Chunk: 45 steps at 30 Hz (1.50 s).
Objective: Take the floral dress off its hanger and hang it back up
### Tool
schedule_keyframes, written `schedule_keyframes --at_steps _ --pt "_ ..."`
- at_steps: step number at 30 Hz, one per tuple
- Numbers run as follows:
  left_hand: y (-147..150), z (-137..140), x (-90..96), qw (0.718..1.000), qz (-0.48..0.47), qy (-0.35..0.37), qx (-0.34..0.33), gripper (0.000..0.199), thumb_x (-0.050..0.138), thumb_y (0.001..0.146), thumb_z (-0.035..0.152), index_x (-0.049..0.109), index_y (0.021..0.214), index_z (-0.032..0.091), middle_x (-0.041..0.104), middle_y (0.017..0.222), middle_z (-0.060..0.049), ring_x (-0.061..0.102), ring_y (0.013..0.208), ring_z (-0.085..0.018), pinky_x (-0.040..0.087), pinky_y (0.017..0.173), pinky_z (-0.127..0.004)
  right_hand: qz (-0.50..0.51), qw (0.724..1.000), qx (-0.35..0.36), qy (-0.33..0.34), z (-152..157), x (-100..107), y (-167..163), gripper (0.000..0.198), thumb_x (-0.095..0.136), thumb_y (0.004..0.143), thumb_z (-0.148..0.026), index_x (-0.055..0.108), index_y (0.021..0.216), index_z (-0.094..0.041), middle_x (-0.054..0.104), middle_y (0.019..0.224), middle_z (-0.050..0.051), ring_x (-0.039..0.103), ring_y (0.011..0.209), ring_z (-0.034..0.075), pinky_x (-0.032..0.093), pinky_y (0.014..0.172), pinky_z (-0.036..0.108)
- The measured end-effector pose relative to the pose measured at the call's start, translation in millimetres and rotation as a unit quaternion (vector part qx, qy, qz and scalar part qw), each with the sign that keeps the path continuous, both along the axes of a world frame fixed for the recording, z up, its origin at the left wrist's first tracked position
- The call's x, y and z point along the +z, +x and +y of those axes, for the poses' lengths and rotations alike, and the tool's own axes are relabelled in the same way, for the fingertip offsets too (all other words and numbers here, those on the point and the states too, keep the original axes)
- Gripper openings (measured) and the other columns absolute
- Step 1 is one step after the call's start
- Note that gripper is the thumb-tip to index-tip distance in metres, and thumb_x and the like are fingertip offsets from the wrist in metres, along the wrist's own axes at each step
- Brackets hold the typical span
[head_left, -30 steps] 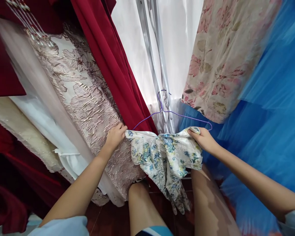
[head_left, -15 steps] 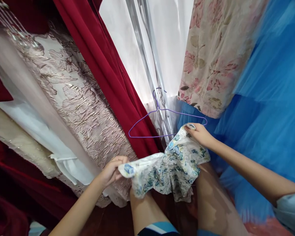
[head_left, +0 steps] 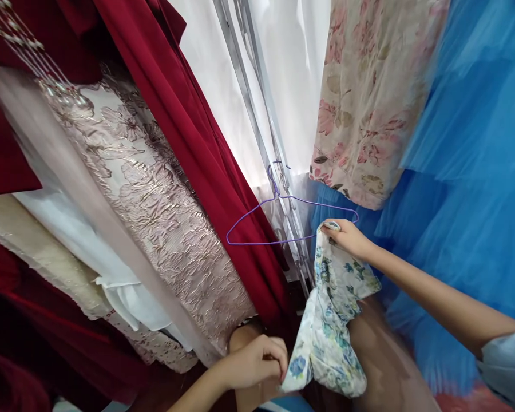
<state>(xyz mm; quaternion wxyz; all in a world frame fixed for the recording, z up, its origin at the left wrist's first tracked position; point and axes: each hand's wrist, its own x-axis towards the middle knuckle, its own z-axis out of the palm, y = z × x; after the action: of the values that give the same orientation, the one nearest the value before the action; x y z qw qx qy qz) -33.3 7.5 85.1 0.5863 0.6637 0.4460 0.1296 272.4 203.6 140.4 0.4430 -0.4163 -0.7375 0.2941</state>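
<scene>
A white garment with a blue and green floral print point(head_left: 332, 337) hangs down in front of my legs, bunched in folds. My right hand point(head_left: 347, 236) pinches its upper corner between thumb and fingers. Lower down, my left hand point(head_left: 261, 360) has its fingers curled at the garment's other end, gripping the edge. A purple wire hanger point(head_left: 257, 243) lies just beyond the garment; its right end passes behind my right hand and the cloth. Whether my right hand also holds the hanger, I cannot tell.
Grey metal rack poles point(head_left: 251, 109) stand before white fabric point(head_left: 300, 86). On the left hang a dark red dress point(head_left: 189, 154) and a pinkish brocade gown point(head_left: 154, 194). A pink floral dress point(head_left: 364, 114) and blue tulle point(head_left: 467, 200) hang on the right.
My left hand has moved down and right with its end of the garment, so the stretched cloth now hangs steeply. My right hand has barely moved. The hanger sits slightly lower.
</scene>
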Motion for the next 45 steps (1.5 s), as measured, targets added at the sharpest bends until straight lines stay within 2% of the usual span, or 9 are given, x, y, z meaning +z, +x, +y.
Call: schedule_keyframes --at_steps 4,10,14,17,23,28,33,40,45 --pt "17.1 9.4 -16.1 0.995 -0.1 0.002 -0.02 0.027 0.06 0.073 0.034 0.063 0.052 0.018 0.063 0.086 -0.007 0.056 0.095 -0.024 0.04 0.095 -0.035 -0.004 1.0 0.008 0.001 -1.3 4.0 2.6 0.031 0.048 0.088 -0.042 0.041 0.067 -0.02 0.044 0.065 -0.002 0.038 0.064 0.015 0.029 0.061 0.028" --pt "31.8 -5.1 -20.3 0.982 -0.058 -0.18 0.01 0.052 0.069 0.07 0.066 0.057 0.06 0.017 0.039 0.052 0.003 0.04 0.054 -0.012 0.039 0.06 -0.027 -0.004 0.999 0.019 -0.026 -4.4 3.6 5.1 0.029 0.051 0.086 -0.042 0.046 0.069 -0.02 0.045 0.064 -0.002 0.04 0.062 0.015 0.029 0.058 0.026" --pt "2.0 9.5 15.4 1.0 0.004 -0.017 -0.013 0.044 0.077 0.072 0.048 0.069 0.105 0.02 0.068 0.091 -0.003 0.06 0.088 -0.022 0.048 0.081 -0.031 -0.001 1.0 0.02 -0.017 -1.0 6.3 10.8 0.027 0.052 0.085 -0.041 0.049 0.069 -0.02 0.05 0.066 -0.002 0.043 0.065 0.015 0.032 0.062 0.027" --pt "-45.9 38.2 45.4 0.979 0.122 0.16 0.036 0.027 0.058 0.088 0.039 0.074 0.099 0.02 0.072 0.101 -0.006 0.061 0.101 -0.026 0.045 0.097 -0.037 0.014 0.999 0.024 -0.032 0.9 9.5 12.1 0.026 0.054 0.083 -0.041 0.052 0.069 -0.018 0.052 0.067 -0.001 0.044 0.066 0.016 0.033 0.064 0.028" --pt "-127.6 100.4 88.0 0.883 0.25 0.374 0.133 0.031 0.045 0.087 0.026 0.072 0.102 0.02 0.072 0.11 -0.008 0.063 0.105 -0.027 0.046 0.099 -0.041 0.036 0.997 0.011 -0.065 -3.7 9.8 -1.8 0.026 0.054 0.078 -0.04 0.055 0.066 -0.018 0.051 0.064 -0.001 0.043 0.064 0.016 0.033 0.06 0.028" --pt "-124.0 128.6 123.9 0.772 0.296 0.543 0.149 0.031 0.043 0.084 0.021 0.069 0.102 0.02 0.069 0.119 -0.009 0.057 0.117 -0.028 0.039 0.108 -0.047 0.047 0.996 0.011 -0.069 -6.1 8.1 -6.5 0.025 0.053 0.08 -0.038 0.059 0.069 -0.017 0.052 0.063 -0.001 0.043 0.062 0.016 0.035 0.059 0.027" --pt "-101.9 123.2 145.1 0.769 0.277 0.548 0.177 0.027 0.043 0.08 0.018 0.067 0.094 0.019 0.069 0.117 -0.008 0.06 0.109 -0.026 0.044 0.101 -0.04 0.083 0.992 0.011 -0.091 -6.4 4.0 -1.9 0.025 0.056 0.08 -0.04 0.056 0.069 -0.018 0.052 0.063 -0.001 0.043 0.06 0.015 0.034 0.056 0.026" --pt "-108.7 93.6 133.7 0.776 0.35 0.505 0.144 0.018 0.049 0.081 0.026 0.066 0.077 0.021 0.073 0.104 -0.007 0.059 0.109 -0.029 0.046 0.097 -0.04 0.075 0.994 0.007 -0.078 -7.7 2.8 -5.6 0.026 0.054 0.082 -0.04 0.056 0.069 -0.018 0.05 0.064 -0.001 0.041 0.062 0.015 0.033 0.058 0.027" --pt "-124.0 87.0 140.3 0.786 0.333 0.487 0.184 0.013 0.054 0.082 0.031 0.063 0.082 0.022 0.067 0.127 -0.007 0.057 0.118 -0.029 0.043 0.102 -0.041 0.095 0.992 0.032 -0.078 -4.3 -1.7 -14.1 0.025 0.055 0.08 -0.039 0.054 0.067 -0.018 0.047 0.062 -0.002 0.039 0.061 0.014 0.03 0.057 0.027"
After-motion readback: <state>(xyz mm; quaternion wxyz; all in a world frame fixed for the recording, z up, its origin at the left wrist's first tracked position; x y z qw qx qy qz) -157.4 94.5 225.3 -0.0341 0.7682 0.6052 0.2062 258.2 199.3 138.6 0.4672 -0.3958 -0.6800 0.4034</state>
